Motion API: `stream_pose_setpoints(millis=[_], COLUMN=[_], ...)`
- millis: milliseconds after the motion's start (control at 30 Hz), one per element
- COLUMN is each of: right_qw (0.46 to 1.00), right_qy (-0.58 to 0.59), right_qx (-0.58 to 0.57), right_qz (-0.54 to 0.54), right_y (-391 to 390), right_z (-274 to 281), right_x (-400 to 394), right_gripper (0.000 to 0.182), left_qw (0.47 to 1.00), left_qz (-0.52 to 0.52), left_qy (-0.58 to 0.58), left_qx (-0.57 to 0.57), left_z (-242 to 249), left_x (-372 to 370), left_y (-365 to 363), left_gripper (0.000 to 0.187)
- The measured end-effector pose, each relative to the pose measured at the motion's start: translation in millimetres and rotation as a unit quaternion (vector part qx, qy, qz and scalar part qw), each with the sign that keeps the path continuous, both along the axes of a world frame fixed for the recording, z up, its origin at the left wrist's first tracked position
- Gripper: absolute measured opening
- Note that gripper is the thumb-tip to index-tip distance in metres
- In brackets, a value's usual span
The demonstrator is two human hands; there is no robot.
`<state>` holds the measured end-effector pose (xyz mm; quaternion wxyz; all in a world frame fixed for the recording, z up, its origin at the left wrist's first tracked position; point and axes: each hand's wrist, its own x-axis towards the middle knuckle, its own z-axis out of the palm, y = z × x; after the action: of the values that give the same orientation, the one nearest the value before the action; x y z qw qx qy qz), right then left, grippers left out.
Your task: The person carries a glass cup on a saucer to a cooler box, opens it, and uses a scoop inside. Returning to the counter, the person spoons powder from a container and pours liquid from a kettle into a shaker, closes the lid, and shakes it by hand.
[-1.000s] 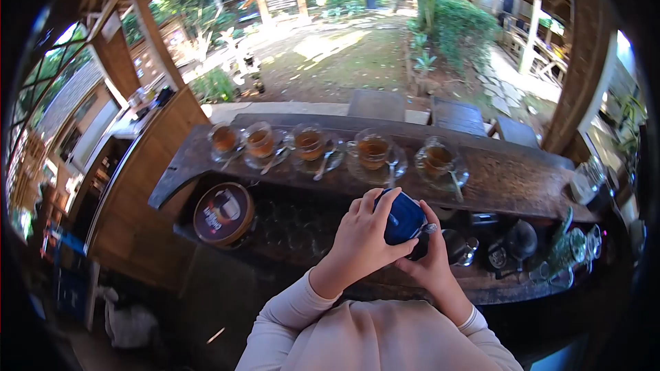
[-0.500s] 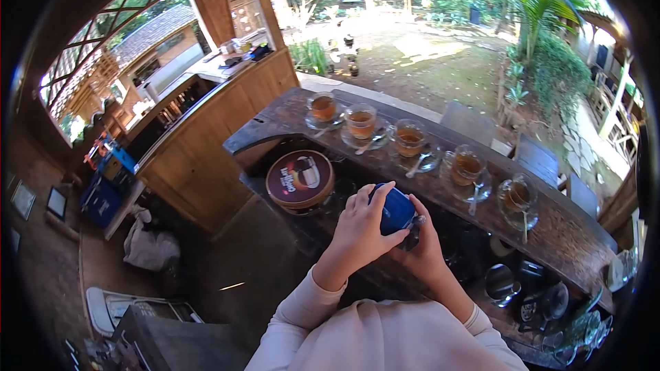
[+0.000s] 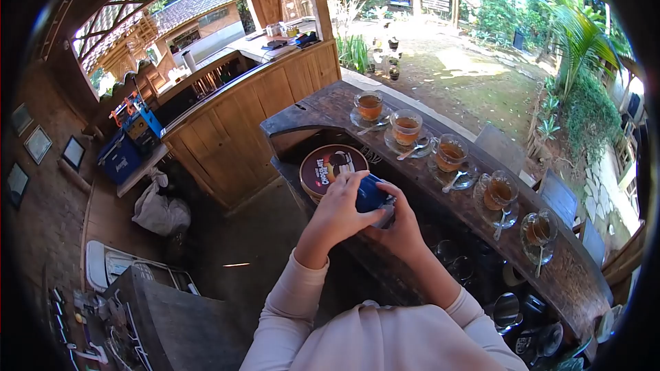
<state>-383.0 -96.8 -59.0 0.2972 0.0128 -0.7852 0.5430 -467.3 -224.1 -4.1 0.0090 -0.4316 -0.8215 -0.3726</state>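
In front of me, both hands are closed around a container with a blue lid and a clear lower part, which looks like a small jar. My left hand wraps over the lid from the left. Gripping the lower right side, my right hand covers much of the clear part. Just beyond my left fingers is a round brown tin with chocolate lettering, on the shelf below the countertop. Several glass cups of tea stand in a row on saucers with spoons along the wooden counter.
Upside-down glasses and dark mugs sit on the lower shelf at the right. Chairs line the counter's far side. A wooden side counter and a blue cooler box are to the left, with a dark tabletop at lower left.
The view has turned left, so the counter and cups sit farther right in the picture. My hands, still around the blue-lidded container, have shifted toward the tin and now partly overlap it.
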Motion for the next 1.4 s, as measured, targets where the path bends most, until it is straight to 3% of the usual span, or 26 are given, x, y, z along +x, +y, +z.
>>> stream_pose_setpoints(millis=[167,300,467,633,967,1400], right_qw=[0.998,0.997,0.999,0.994,0.999,0.996], right_qy=[-0.009,0.058,0.041,-0.051,-0.004,-0.061], right_qx=[-0.044,0.039,-0.011,-0.002,-0.038,-0.068], right_qz=[0.033,-0.031,-0.011,-0.098,-0.025,-0.007], right_y=[-7,-6,-5,-5,4,5], right_z=[-5,-16,-32,-34,-79,-76], right_x=[-47,-98,-150,-177,-220,-213], right_gripper=[0.076,0.073,0.074,0.072,0.070,0.099], left_qw=[0.999,0.993,0.990,0.970,0.959,0.952], left_qz=[0.041,0.061,0.031,0.112,0.131,0.134], left_qy=[0.007,0.059,0.065,0.074,0.036,0.037], left_qx=[0.035,0.079,0.120,0.200,0.249,0.274], left_z=[-8,-29,-51,-95,-130,-142], left_x=[-41,-96,-143,-168,-178,-178], left_y=[-8,-4,-2,4,2,7], left_gripper=[0.080,0.090,0.078,0.061,0.057,0.061])
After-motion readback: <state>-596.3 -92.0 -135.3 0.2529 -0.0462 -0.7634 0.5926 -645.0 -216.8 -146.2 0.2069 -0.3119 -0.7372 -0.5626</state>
